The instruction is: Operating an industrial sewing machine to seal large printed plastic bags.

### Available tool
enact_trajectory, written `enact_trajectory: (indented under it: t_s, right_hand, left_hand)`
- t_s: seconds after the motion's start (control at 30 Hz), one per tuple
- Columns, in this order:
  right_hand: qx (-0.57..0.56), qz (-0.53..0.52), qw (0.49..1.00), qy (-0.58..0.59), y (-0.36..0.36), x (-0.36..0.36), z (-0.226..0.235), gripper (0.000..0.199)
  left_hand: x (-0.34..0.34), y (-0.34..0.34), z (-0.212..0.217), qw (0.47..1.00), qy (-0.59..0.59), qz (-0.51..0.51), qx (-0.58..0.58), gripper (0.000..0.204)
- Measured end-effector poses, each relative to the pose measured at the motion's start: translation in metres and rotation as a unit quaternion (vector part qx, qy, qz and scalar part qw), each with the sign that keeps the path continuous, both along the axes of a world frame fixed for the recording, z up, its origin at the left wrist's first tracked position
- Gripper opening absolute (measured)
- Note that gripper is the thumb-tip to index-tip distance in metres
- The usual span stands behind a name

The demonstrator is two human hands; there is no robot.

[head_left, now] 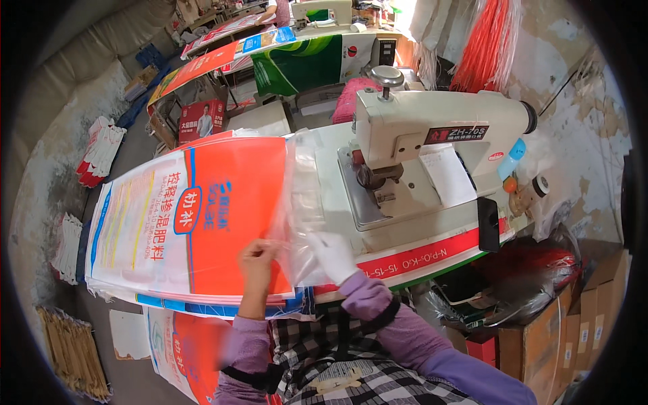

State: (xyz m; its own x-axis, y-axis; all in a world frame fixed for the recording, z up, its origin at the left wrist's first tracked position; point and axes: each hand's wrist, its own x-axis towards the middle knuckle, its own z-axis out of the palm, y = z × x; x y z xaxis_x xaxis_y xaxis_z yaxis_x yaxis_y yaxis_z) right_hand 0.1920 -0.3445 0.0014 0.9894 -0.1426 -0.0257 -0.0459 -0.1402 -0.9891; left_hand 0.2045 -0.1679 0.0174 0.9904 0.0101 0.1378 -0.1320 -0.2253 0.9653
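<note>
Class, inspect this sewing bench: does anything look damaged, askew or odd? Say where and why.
The pale wall at far right looks damaged, its coating apparently flaking in brownish patches. Also odd: the right hand is gloved, the left hand bare. The black phone lies near the edge of the sewing table, perhaps easily knocked.

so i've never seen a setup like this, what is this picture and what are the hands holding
There's no robot: this is one view from a fisheye camera on a person's head, looking down, so straight edges bend. The purple sleeves come in from below. The bare left hand and white-gloved right hand are at some clear plastic along the right side of a stack of orange and white printed bags; how firmly either grips it is hard to tell. To the right stands a pale sewing machine, with a black phone nearby.
</note>
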Motion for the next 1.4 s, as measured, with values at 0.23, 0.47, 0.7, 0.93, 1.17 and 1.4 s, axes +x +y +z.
enact_trajectory:
  t_s: [0.23,0.47,0.7,0.93,1.17,1.4]
  right_hand:
    - [-0.304,-0.089,0.908,-0.273,-0.012,-0.006,0.023,0.027]
    - [0.081,0.091,0.990,-0.072,0.045,-0.029,0.031,0.017]
    - [-0.043,0.179,0.968,-0.171,0.046,-0.026,0.000,0.019]
    - [-0.022,0.272,0.949,-0.157,0.041,-0.028,-0.028,0.027]
    - [-0.037,0.528,0.822,-0.210,0.137,-0.046,-0.040,0.010]
    - [-0.086,0.023,0.993,-0.072,0.022,0.091,-0.007,0.024]
  left_hand:
    - [-0.029,0.004,0.012,0.993,0.020,0.010,-0.117,0.016]
    - [-0.023,0.012,-0.048,0.996,-0.021,0.016,0.080,0.050]
    - [-0.016,0.042,0.012,0.957,0.097,-0.093,0.259,0.031]
    - [-0.035,0.060,0.022,0.979,0.132,-0.097,0.118,0.025]
    - [-0.148,0.067,0.110,0.882,-0.037,0.060,0.466,0.026]
    - [-0.242,0.101,0.133,0.873,-0.033,0.121,0.471,0.010]
